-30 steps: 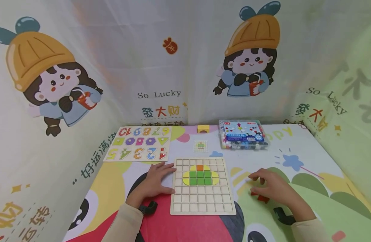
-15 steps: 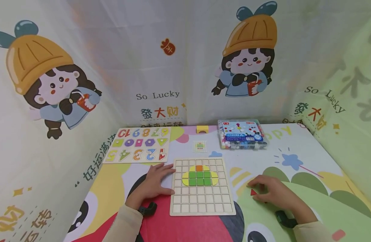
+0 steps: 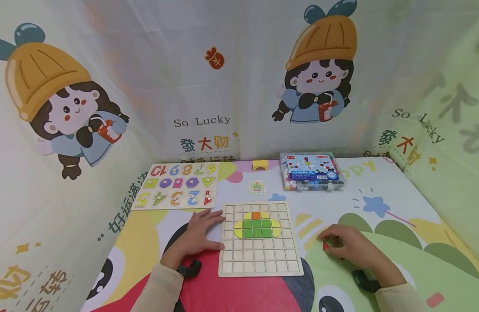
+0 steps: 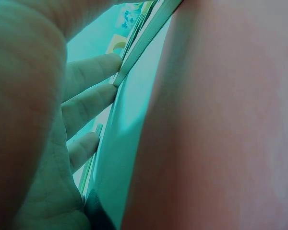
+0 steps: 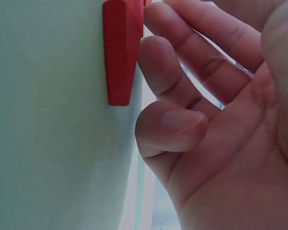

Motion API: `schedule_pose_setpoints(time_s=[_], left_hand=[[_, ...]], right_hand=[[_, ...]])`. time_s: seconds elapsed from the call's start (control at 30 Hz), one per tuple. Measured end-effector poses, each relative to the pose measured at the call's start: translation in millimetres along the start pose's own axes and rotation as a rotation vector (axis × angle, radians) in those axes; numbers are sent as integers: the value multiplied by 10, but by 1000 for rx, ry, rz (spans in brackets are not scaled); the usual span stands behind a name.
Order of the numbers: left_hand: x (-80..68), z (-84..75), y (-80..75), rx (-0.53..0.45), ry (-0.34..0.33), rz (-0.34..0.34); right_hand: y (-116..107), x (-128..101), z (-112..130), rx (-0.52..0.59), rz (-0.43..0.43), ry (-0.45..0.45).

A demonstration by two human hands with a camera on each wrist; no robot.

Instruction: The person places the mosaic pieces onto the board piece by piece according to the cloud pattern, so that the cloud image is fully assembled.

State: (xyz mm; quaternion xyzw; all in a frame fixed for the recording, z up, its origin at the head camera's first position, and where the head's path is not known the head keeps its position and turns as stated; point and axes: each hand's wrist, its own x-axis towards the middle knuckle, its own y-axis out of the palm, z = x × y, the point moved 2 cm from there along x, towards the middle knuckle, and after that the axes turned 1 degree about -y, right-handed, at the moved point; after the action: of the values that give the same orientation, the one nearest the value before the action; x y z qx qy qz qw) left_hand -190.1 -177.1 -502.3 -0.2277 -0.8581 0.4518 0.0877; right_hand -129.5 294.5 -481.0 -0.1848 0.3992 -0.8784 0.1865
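My left hand [image 3: 199, 234] rests beside the wooden grid board [image 3: 259, 256], with spread fingers and thumb at its left edge. The left wrist view shows fingertips against the side of the board [image 4: 146, 40]. Green tiles [image 3: 256, 224], yellow rounded tiles [image 3: 238, 229] and an orange tile [image 3: 256, 215] fill part of the grid. My right hand [image 3: 350, 247] is low over the mat, right of the board, its loosely bent fingers and thumb around small red pieces [image 3: 325, 245]. In the right wrist view, the red pieces [image 5: 119, 57] lie at the fingertips, partly out of frame.
A small pattern card [image 3: 256, 187] lies behind the board. At the back left is a number-and-shape puzzle [image 3: 173, 187]; a yellow block [image 3: 260, 165] and a clear box of coloured parts [image 3: 312, 172] stand farther back. Printed curtains surround the table.
My right hand has dropped slightly and its fingers have closed in over the red pieces, hiding more of them. The left hand stays at the board's edge.
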Motion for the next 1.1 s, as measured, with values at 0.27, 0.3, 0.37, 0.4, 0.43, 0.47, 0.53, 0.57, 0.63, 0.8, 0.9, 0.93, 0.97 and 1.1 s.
schedule_pose_setpoints(time_s=[0.27,0.3,0.37,0.4,0.43,0.47,0.53,0.57,0.63,0.8,0.9,0.93,0.97,1.1], left_hand=[[1,2,6,1,-3,-1],[1,5,7,2,-3,-2],[3,10,10,7,2,-2],[3,14,11,10,4,-1],[3,17,13,13,5,-1],[2,19,15,14,6,0],[-1,19,16,10,5,0],[-2,18,17,7,4,0],[-4,15,16,-1,0,-2],[-4,7,13,-9,-6,-5],[-6,4,12,-7,-9,-5],[-6,4,12,-6,-9,-6],[-7,5,12,-4,-8,-7],[-9,3,7,-3,-5,-11]], right_hand=[[8,15,24,-1,46,22],[9,17,25,-1,52,30],[12,17,24,-4,63,45],[12,18,25,-4,70,54],[11,18,27,-7,74,57],[10,19,27,-10,78,58],[5,19,32,-19,81,58],[3,21,34,-24,81,51],[-1,22,40,-37,76,31],[-3,14,55,-61,34,-31],[-5,9,65,-78,3,-71],[-7,9,67,-81,-1,-79],[-9,10,69,-81,-2,-82],[-16,13,72,-75,-4,-79]])
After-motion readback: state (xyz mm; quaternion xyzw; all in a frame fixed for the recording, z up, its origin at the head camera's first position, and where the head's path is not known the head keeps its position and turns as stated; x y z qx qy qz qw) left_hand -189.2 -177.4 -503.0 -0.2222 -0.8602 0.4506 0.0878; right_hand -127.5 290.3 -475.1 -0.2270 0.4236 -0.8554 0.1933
